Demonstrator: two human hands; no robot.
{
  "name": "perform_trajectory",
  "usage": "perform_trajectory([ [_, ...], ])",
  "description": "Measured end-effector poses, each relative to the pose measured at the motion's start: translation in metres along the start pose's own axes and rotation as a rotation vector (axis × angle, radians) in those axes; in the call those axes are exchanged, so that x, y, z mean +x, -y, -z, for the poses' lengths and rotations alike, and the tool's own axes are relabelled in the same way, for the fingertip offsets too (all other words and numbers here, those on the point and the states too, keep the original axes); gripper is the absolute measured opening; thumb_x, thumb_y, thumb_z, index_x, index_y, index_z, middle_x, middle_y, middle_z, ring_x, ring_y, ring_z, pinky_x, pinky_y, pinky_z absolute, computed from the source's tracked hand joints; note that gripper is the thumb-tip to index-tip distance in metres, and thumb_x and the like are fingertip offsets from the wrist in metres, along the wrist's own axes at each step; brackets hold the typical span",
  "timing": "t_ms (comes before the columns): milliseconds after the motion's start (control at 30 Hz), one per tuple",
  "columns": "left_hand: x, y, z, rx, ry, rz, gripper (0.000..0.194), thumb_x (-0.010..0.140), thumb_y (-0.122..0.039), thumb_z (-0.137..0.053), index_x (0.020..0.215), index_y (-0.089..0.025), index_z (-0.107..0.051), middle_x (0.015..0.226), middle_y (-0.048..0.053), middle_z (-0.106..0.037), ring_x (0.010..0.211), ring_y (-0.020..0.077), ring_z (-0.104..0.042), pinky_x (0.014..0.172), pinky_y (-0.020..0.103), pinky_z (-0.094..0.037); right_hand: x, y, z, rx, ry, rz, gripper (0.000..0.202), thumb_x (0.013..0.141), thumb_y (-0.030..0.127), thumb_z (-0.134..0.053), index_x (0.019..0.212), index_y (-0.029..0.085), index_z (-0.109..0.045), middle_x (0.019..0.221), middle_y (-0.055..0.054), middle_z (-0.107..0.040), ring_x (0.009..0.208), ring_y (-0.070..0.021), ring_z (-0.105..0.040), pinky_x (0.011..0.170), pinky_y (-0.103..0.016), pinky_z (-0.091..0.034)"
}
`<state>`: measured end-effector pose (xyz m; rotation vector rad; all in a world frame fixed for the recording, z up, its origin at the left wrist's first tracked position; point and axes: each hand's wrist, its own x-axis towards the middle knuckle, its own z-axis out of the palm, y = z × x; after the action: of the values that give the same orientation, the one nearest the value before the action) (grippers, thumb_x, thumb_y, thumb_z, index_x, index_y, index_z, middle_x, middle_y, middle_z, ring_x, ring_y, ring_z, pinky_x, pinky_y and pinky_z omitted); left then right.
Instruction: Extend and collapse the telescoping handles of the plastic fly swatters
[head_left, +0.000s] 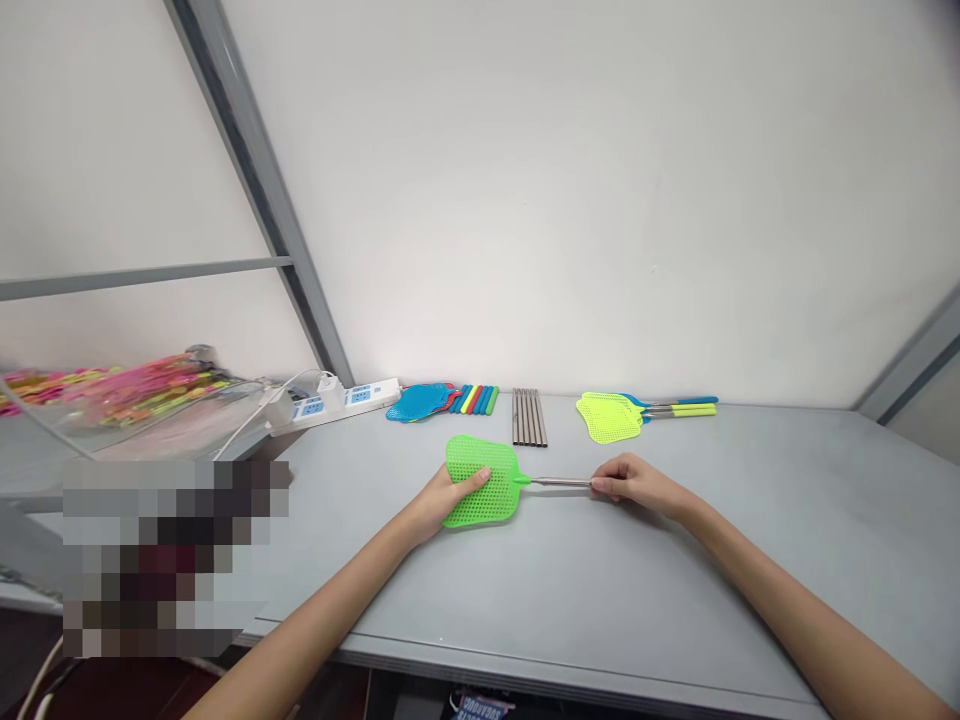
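A green fly swatter lies level between my two hands, above the grey table. My left hand grips the perforated head, thumb on top and the other fingers hidden beneath it. At the far end of the metal rod, the fingertips of my right hand pinch the shaft. No coloured handle shows on this rod; its end is hidden by my fingers. Behind it, several bare metal tubes lie side by side.
Along the wall are blue and red swatter heads, several coloured handles, and swatters with handles, a yellow one on top. A white power strip sits back left. Colourful bagged items lie further left, near a pixelated patch.
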<state>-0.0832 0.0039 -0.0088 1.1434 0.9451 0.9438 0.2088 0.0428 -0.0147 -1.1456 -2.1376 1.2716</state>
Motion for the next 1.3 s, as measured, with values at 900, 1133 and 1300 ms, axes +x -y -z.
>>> perform_trajectory([
  [900, -0.001, -0.008, -0.002, -0.060, 0.019, 0.093, 0.040, 0.070, -0.035, -0.062, 0.102, -0.013, -0.055, 0.104, 0.012, -0.061, 0.093, 0.0239, -0.058, 0.081, 0.035, -0.045, -0.003, 0.006, 0.006, 0.240, 0.179, -0.173, 0.038, 0.073, 0.046, -0.052, 0.075, 0.011, -0.065, 0.050, 0.004, -0.033, 0.044, -0.0063, -0.023, 0.043, -0.024, -0.013],
  [1133, -0.001, -0.010, -0.004, -0.078, 0.028, 0.108, 0.038, 0.071, -0.033, -0.061, 0.102, -0.013, -0.056, 0.104, 0.012, -0.060, 0.094, 0.0236, -0.057, 0.081, 0.034, -0.045, -0.003, 0.004, 0.011, 0.249, 0.190, -0.188, 0.038, 0.072, 0.047, -0.054, 0.077, 0.011, -0.064, 0.054, 0.002, -0.042, 0.043, -0.0050, -0.028, 0.042, -0.021, -0.020],
  [1300, 0.001, -0.008, -0.002, -0.070, 0.050, 0.095, 0.038, 0.072, -0.034, -0.060, 0.103, -0.013, -0.056, 0.106, 0.012, -0.059, 0.095, 0.0239, -0.057, 0.082, 0.035, -0.045, -0.006, 0.003, 0.016, 0.207, 0.200, -0.188, 0.035, 0.072, 0.047, -0.055, 0.073, 0.012, -0.059, 0.060, 0.000, -0.047, 0.046, -0.0059, -0.035, 0.045, -0.021, -0.029],
])
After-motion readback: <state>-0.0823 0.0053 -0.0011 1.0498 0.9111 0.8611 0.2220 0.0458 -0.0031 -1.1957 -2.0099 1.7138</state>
